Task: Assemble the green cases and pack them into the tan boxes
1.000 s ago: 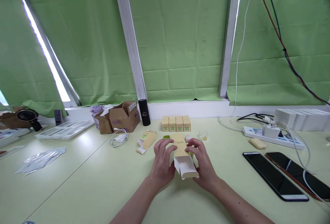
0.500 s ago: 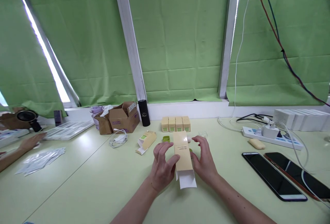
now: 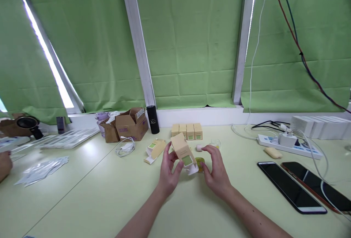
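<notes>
My left hand point(image 3: 169, 174) grips a small tan carton point(image 3: 181, 148), tilted, with its lower end flap open and a green-framed window facing me. My right hand point(image 3: 218, 170) has its index finger raised. Its thumb overlaps the edge of a small yellow-green container point(image 3: 200, 164) right beside the carton, and its lower fingers are partly hidden. Just beyond lies a small pale pink-white piece point(image 3: 199, 147). Clear plastic point(image 3: 215, 143) sits behind the right fingers. Another opened tan carton point(image 3: 155, 150) lies to the left. Several closed tan cartons point(image 3: 190, 131) stand in a row behind.
A black cylinder point(image 3: 153, 120), a brown cardboard box point(image 3: 132, 124) and a coiled white cable point(image 3: 125, 147) are at back left. Two phones point(image 3: 292, 187) and a power strip point(image 3: 289, 146) lie to the right. Another person's hand point(image 3: 4, 165) shows at far left, near plastic bags point(image 3: 42, 170).
The carton in my left hand has turned and tilted left, now showing its window side. More of the yellow-green container shows. The other person's hand has drawn back left.
</notes>
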Action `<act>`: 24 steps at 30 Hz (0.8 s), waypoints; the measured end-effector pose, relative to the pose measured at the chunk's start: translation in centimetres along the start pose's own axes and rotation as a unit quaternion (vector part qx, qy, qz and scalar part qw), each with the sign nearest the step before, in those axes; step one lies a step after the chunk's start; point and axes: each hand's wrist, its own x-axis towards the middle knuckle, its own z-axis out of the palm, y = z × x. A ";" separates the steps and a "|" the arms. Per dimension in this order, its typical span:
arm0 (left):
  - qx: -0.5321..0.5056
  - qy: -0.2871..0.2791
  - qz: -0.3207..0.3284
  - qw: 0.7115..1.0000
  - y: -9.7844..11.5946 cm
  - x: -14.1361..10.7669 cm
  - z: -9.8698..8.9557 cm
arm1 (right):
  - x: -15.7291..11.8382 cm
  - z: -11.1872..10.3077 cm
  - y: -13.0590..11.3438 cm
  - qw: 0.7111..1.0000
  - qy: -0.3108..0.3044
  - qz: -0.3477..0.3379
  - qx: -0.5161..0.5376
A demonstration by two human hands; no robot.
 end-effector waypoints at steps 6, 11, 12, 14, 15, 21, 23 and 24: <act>-0.055 -0.003 -0.063 0.996 0.3 0.3 0.8 | -0.2 0.0 -0.9 0.999 -0.026 -0.011 0.041; -0.065 0.003 -0.076 0.995 -0.2 0.4 1.1 | -0.1 -0.2 -1.9 0.996 -0.054 -0.018 0.069; -0.061 0.002 -0.078 0.995 -0.3 0.4 1.1 | -0.1 -0.2 -2.1 0.995 -0.063 -0.019 0.075; -0.052 0.001 -0.080 0.995 -0.4 0.4 1.1 | -0.1 -0.3 -2.3 0.993 -0.082 -0.015 0.086; -0.049 0.000 -0.082 0.995 -0.3 0.4 1.1 | -0.1 -0.3 -2.3 0.992 -0.089 -0.011 0.092; -0.040 -0.002 -0.099 0.994 0.0 0.3 1.4 | -0.2 -0.2 -2.2 0.982 -0.113 0.028 0.148; -0.042 -0.001 -0.101 0.994 0.1 0.3 1.4 | -0.3 -0.2 -2.3 0.978 -0.116 0.045 0.165; -0.044 -0.001 -0.103 0.994 0.1 0.3 1.4 | -0.3 -0.3 -2.3 0.977 -0.117 0.051 0.170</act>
